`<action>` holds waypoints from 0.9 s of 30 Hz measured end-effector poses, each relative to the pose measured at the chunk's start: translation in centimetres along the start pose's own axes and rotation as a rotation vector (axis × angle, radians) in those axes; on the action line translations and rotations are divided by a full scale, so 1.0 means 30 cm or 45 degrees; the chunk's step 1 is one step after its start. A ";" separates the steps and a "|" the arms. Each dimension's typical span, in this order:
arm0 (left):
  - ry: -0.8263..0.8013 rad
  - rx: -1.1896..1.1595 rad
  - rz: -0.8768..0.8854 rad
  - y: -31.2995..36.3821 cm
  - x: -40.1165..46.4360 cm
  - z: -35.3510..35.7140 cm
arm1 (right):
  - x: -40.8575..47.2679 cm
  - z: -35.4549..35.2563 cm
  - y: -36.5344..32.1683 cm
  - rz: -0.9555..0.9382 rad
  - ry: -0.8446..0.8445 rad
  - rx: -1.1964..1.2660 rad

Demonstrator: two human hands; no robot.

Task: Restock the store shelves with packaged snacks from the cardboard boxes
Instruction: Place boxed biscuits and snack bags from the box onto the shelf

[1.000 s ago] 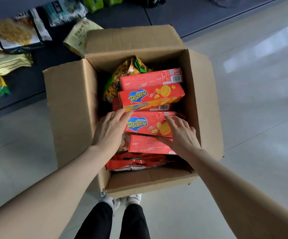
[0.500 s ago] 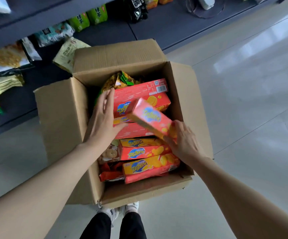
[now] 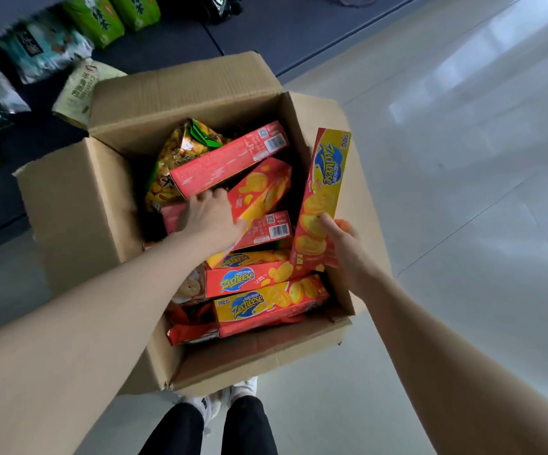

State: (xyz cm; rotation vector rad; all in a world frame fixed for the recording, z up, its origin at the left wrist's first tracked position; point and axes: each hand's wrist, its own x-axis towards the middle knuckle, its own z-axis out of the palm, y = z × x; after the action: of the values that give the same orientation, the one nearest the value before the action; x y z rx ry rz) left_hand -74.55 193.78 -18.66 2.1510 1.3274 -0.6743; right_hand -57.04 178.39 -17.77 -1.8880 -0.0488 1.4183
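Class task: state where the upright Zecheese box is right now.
The upright Zecheese box stands on end at the cardboard box's right wall, gripped low by the right hand.

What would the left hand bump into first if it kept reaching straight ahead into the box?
Probably the red carton lying tilted just past the left hand's fingertips; depth is unclear.

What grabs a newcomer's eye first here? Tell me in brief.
The open cardboard box on the floor, crammed with red and yellow Zecheese packs. The right hand holds one pack upright at the box's right edge, while the left hand reaches onto the packs inside. Snack bags line the dark shelf beyond.
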 end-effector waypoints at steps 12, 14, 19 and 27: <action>-0.001 -1.050 -0.245 0.019 -0.567 -0.309 | -0.563 -0.099 -0.221 -0.043 -0.024 0.060; 0.062 -1.089 -0.178 0.043 -0.664 -0.403 | -0.691 -0.120 -0.296 -0.082 -0.045 0.042; 0.088 -1.175 -0.001 0.097 -0.918 -0.681 | -1.029 -0.181 -0.516 -0.285 -0.092 -0.045; 0.331 -1.089 0.232 0.297 -1.200 -1.131 | -1.315 -0.379 -0.916 -0.631 0.015 -0.255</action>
State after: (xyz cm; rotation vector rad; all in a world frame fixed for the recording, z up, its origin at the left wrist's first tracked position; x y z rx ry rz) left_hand -75.93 189.27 31.37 1.6293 1.2108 0.2431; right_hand -51.79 174.01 31.16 -1.8703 -0.6292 1.0891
